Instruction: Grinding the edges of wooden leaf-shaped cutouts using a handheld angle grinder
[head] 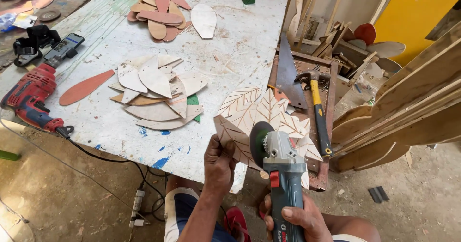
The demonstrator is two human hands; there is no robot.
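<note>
A paint-splashed white worktable (144,141) stands on a dusty concrete floor (422,199) in a daylit workshop, where stacked plywood boards (413,107) lean at right before a yellow wall (413,11) and timber offcuts (345,45).

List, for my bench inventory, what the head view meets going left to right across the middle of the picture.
Red power drill → orange-red leaf-shaped wooden cutout → pile of pale leaf-shaped plywood pieces → grey angle grinder → yellow-handled claw hammer → stacked curved wooden boards.
</note>
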